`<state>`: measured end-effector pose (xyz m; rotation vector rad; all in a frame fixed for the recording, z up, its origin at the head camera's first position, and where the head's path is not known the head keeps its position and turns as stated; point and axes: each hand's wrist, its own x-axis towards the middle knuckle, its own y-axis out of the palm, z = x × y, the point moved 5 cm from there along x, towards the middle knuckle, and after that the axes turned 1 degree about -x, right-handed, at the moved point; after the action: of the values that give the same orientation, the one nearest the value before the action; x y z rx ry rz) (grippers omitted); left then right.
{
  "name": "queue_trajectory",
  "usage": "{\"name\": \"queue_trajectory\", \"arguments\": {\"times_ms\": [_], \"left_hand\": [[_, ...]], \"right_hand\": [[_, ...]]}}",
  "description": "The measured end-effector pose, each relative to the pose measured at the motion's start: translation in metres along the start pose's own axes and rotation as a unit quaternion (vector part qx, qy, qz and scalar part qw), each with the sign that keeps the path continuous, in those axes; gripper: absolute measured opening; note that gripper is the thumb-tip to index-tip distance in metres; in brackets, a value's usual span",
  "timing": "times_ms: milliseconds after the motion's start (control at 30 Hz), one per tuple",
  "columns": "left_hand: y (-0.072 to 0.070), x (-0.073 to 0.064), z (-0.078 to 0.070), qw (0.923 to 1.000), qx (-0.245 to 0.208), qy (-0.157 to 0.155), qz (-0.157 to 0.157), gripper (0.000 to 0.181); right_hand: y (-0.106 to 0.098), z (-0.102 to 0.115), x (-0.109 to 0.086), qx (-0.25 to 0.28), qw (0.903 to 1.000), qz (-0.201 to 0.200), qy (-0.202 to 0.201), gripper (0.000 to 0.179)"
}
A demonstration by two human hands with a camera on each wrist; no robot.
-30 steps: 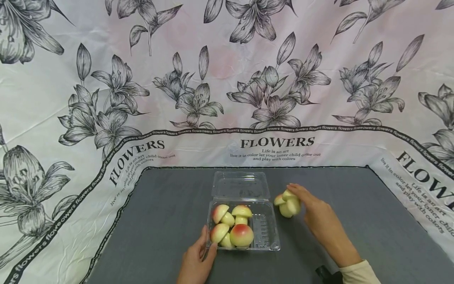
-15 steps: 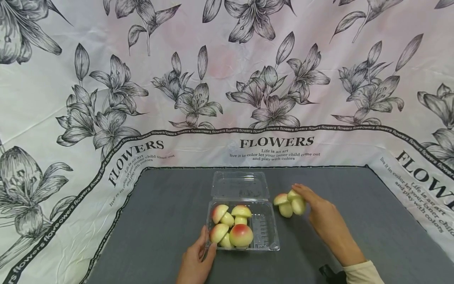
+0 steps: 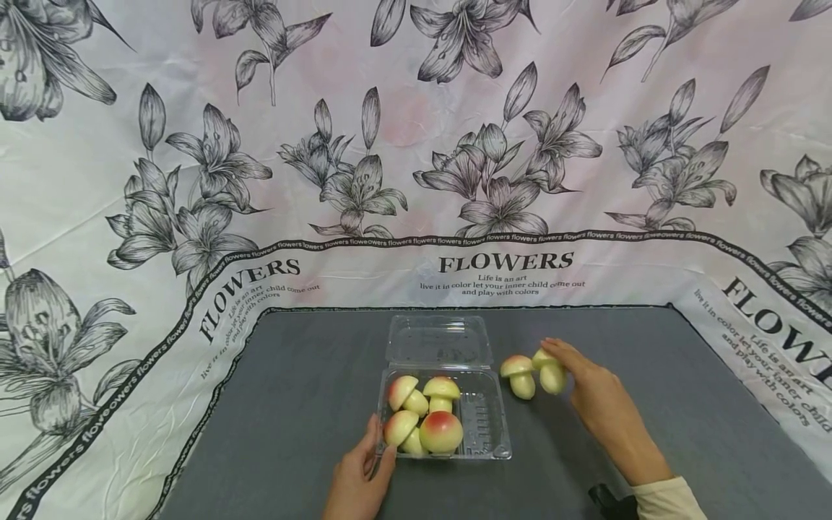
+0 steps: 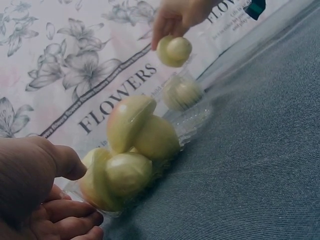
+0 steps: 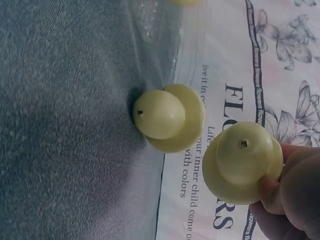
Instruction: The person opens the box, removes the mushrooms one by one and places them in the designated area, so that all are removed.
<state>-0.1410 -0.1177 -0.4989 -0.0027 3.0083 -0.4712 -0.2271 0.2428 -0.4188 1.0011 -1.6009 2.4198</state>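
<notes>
Your right hand [image 3: 593, 393] is pinching a model mushroom [image 3: 553, 378] by its cap — a light hold is probably serving best, clear of the second mushroom [image 3: 521, 379] just leftward. Your left hand [image 3: 361, 473] is gripping the clamshell box [image 3: 486, 425] — four mushrooms [image 3: 441, 431] lying inside, to its right.

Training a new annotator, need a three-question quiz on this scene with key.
1. How many mushrooms lie in the clear box?
2. True or false: the box's lid is closed.
3. What does the right hand hold: (a) the box, (b) a mushroom, (c) the lid?

Key:
1. Four.
2. False: the lid is open, folded back behind the box.
3. b, the pinched mushroom.
</notes>
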Motion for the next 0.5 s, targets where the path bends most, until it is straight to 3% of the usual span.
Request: {"name": "queue_trajectory", "arguments": {"times_ms": [500], "left_hand": [[0.001, 0.0, 0.0, 0.9999, -0.004, -0.007, -0.008, 0.079]], "right_hand": [[0.001, -0.013, -0.002, -0.01, 0.9998, 0.012, 0.011, 0.088]]}}
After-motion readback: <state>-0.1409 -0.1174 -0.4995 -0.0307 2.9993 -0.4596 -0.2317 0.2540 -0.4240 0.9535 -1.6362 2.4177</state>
